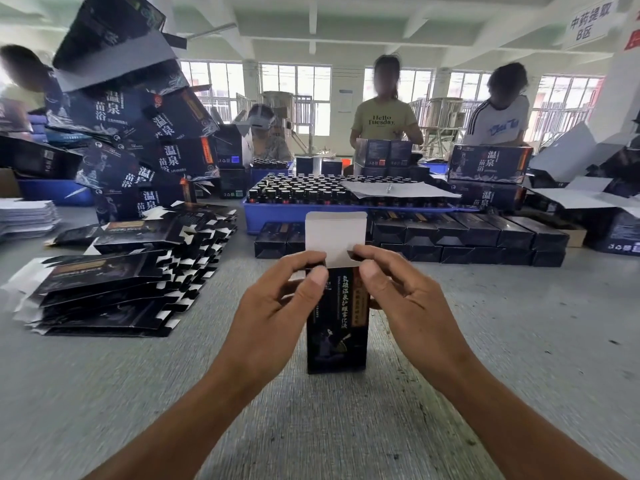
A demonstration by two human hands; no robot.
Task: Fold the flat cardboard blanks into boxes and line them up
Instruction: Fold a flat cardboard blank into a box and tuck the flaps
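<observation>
**Box upright, top flap open**

Box [336, 327] is standing upright on the bench [104, 393], long axis vertical, dead centre between both hands. Left hand [277, 306] and right hand [408, 299] are each pinching a top corner, equally near. White lid flap [335, 237] is sticking straight up above the grips; likely tucking next. Finished row [467, 240] is lying just behind.

Across my grey textured tabletop [104, 393] sits a blue plastic tray [273, 216] packed with small dark-capped bottles [298, 190], a sheet of white paper [398, 190] lying over them, and a white hanging sign [587, 24] overhead.
</observation>
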